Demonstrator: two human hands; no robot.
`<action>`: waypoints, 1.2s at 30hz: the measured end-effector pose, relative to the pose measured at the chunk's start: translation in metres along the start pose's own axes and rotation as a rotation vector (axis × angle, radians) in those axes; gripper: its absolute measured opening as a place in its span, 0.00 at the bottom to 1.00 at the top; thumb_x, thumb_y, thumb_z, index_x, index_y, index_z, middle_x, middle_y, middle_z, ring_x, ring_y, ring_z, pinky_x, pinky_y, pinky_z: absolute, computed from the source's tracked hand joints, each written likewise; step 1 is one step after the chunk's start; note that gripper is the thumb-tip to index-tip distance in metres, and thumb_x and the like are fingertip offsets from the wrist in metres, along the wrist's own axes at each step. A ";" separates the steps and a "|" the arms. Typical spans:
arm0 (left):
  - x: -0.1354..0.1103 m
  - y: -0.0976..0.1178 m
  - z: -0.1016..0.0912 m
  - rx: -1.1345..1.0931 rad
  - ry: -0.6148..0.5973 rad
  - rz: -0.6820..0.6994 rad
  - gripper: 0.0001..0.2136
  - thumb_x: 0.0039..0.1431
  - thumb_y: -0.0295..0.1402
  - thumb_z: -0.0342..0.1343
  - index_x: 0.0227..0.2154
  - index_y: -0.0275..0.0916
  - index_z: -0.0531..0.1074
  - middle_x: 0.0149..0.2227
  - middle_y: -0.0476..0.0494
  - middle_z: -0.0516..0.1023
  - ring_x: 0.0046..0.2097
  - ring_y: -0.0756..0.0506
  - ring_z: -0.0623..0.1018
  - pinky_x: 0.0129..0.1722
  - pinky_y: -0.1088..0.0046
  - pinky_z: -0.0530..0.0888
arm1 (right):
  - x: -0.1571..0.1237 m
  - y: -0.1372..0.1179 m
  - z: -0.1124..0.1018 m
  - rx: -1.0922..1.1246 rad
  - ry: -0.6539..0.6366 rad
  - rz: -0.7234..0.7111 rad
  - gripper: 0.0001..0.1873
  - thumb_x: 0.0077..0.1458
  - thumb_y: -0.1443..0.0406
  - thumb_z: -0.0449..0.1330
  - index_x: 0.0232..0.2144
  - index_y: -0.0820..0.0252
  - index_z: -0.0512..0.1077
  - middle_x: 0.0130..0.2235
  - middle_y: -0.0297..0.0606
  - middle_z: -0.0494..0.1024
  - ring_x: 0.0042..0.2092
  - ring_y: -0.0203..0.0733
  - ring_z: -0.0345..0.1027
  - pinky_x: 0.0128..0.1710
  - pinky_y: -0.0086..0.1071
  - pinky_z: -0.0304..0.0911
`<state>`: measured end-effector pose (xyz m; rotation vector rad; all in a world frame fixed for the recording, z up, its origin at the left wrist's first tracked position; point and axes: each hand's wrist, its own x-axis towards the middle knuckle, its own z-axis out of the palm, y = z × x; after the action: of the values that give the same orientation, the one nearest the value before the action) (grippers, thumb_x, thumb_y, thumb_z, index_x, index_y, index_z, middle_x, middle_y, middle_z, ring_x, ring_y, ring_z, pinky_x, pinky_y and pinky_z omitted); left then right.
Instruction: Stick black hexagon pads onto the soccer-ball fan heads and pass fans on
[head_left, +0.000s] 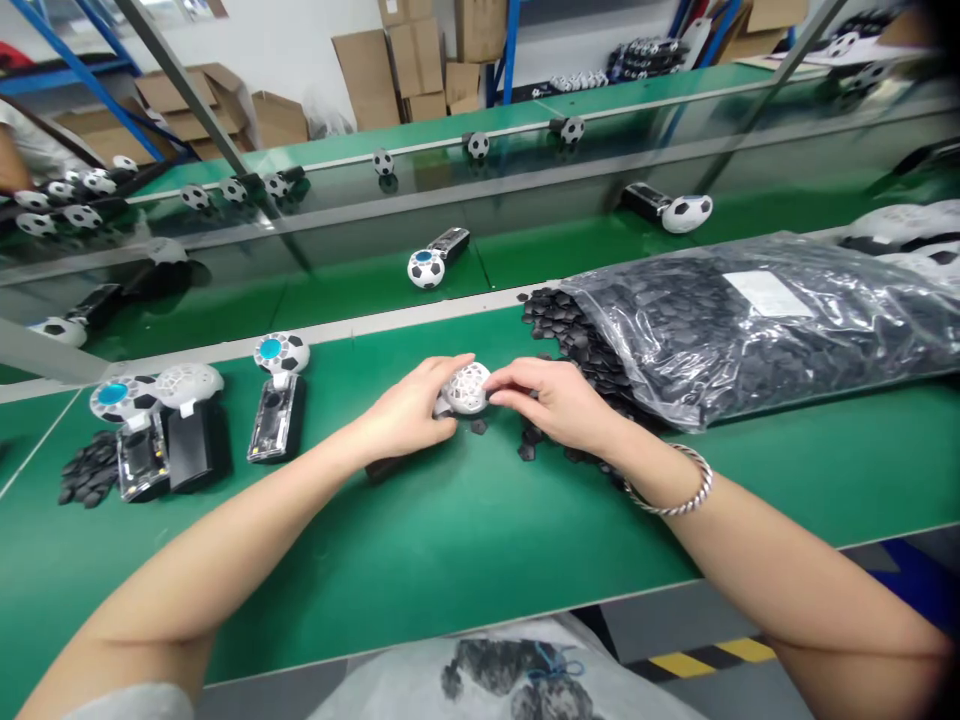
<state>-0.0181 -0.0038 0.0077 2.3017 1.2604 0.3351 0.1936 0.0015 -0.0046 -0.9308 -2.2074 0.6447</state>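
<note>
Ball-shaped white shell (469, 386), near middle of green bench (465, 540). Looks light, stiff, perhaps slippery; rounded side seems best hold. Left hand (409, 408) curls fingers around its left side. Right hand (559, 402) brings thumb and forefinger together at right edge; cannot tell whether pinching anything. Beyond: loose black pieces (559, 325), clear bag (697, 335).

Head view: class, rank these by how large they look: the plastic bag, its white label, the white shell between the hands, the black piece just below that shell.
1. Plastic bag
2. White label
3. White shell, judged by its visible part
4. Black piece
</note>
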 end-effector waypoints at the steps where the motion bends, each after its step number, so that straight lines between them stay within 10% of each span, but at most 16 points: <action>1: 0.000 -0.001 0.001 -0.007 0.000 -0.002 0.34 0.46 0.27 0.52 0.59 0.42 0.52 0.57 0.41 0.59 0.58 0.40 0.62 0.57 0.62 0.62 | 0.000 0.000 0.001 -0.012 -0.021 -0.004 0.08 0.55 0.69 0.55 0.35 0.59 0.74 0.34 0.37 0.76 0.36 0.38 0.69 0.39 0.31 0.64; 24: -0.010 -0.007 0.008 -0.087 0.085 -0.042 0.33 0.45 0.24 0.50 0.57 0.46 0.55 0.57 0.46 0.61 0.57 0.42 0.64 0.55 0.64 0.64 | -0.001 -0.006 0.016 0.026 0.026 -0.169 0.08 0.57 0.70 0.51 0.36 0.59 0.70 0.35 0.39 0.72 0.37 0.39 0.65 0.37 0.32 0.62; 36: -0.004 -0.007 0.016 -0.104 0.207 -0.042 0.25 0.51 0.41 0.56 0.53 0.44 0.62 0.51 0.45 0.69 0.52 0.43 0.69 0.50 0.65 0.67 | 0.007 -0.002 0.032 -0.201 0.051 -0.286 0.08 0.59 0.67 0.49 0.38 0.57 0.68 0.38 0.39 0.75 0.39 0.41 0.66 0.38 0.35 0.58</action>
<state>-0.0187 -0.0085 -0.0094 2.1928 1.3541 0.6232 0.1658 0.0000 -0.0216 -0.6983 -2.3302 0.2678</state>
